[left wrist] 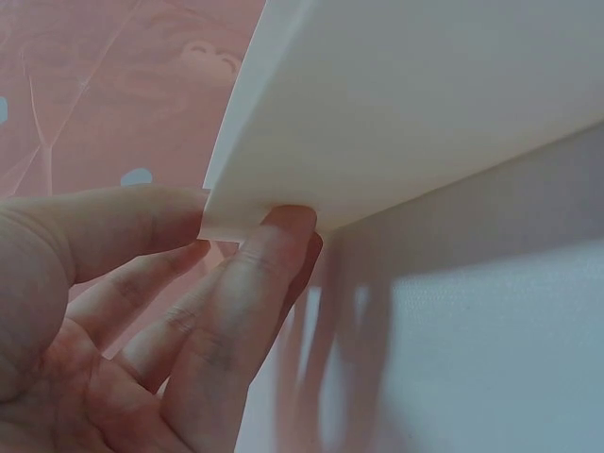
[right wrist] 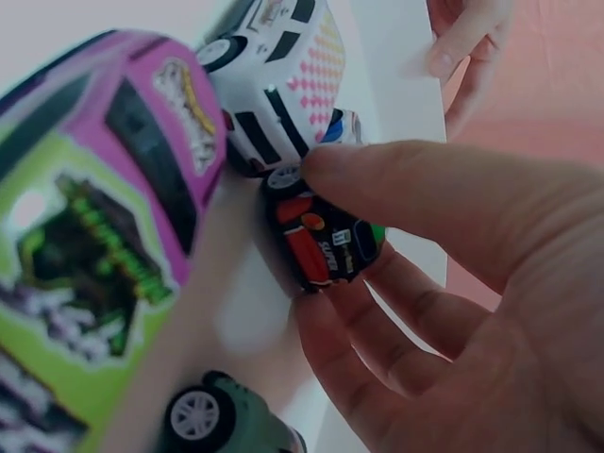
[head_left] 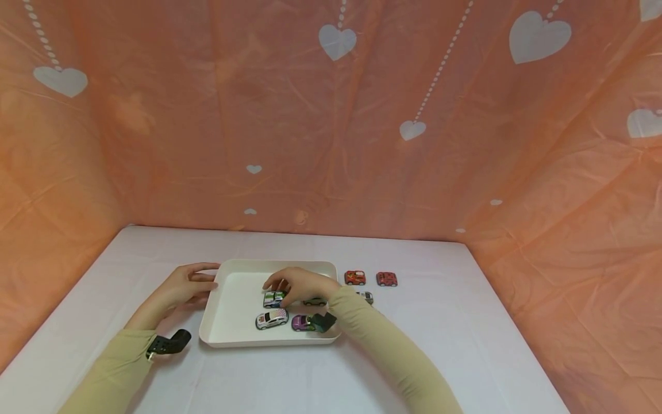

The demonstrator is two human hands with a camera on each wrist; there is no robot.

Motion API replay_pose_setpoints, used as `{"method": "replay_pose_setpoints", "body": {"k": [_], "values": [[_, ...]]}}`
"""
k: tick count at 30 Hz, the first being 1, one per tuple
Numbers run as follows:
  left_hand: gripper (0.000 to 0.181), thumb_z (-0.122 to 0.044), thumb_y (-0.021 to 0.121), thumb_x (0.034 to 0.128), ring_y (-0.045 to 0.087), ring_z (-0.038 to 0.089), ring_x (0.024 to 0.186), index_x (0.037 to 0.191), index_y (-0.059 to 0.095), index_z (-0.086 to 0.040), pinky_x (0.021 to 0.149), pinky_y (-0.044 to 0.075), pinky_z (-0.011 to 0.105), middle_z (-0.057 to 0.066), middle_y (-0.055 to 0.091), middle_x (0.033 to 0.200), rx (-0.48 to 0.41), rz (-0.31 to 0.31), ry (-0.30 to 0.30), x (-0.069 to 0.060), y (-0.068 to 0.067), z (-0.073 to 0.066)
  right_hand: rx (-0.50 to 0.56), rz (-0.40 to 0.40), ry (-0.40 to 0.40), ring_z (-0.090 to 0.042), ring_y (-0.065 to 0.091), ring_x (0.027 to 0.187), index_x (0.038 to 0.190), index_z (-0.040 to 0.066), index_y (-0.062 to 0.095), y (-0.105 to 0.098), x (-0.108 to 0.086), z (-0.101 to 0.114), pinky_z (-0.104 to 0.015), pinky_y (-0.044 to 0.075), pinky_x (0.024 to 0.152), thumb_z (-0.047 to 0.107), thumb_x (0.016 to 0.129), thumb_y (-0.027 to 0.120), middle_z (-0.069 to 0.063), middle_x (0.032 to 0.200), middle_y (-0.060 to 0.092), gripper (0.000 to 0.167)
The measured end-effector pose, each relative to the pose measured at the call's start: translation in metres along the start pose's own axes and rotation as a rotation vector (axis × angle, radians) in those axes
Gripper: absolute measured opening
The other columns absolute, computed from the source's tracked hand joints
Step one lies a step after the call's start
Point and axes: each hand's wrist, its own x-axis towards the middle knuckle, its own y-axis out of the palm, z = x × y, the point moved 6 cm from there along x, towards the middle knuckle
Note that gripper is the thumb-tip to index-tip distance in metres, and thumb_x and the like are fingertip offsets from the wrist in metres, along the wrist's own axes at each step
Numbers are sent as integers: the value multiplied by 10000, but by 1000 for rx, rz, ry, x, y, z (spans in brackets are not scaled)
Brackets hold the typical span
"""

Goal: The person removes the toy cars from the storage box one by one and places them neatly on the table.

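The left hand (head_left: pixel 183 286) pinches the left rim of a white rectangular tray (head_left: pixel 235 305) between thumb and fingers. Inside the tray, the right hand (head_left: pixel 305 283) pinches a small black toy car with red and green markings (right wrist: pixel 326 243) between thumb and fingertips. A white, pink-checked toy car (head_left: pixel 272 319) and a purple-and-green toy car (head_left: pixel 300 323) stand near the tray's front edge; two red toy cars (head_left: pixel 387 279) rest right of the tray.

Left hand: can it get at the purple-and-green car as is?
Probably not cleanly: the right wrist's camera sits over part of the purple-and-green car, and the left hand is across the tray, at its left rim.
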Motion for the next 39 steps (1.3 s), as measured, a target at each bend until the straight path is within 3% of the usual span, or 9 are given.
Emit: {"method": "replay_pose_setpoints", "body": {"k": [27, 39], "values": [[596, -64, 653, 895, 659, 177, 836, 1407, 379, 70, 637, 550, 307, 316, 548, 1241, -7, 5, -1, 0, 0, -2, -93, -9, 12, -29, 546, 899, 1133, 149, 669, -1, -1, -2, -153, 443, 796, 23, 782, 772, 89, 975, 612, 387], [594, -61, 658, 891, 662, 186, 841, 1401, 385, 74, 648, 553, 311, 311, 559, 1229, -12, 2, -1, -1, 0, -3, -55, -27, -6, -42, 549, 922, 1139, 125, 662, -8, -8, 0, -163, 449, 813, -9, 785, 748, 69, 1002, 614, 388]]}}
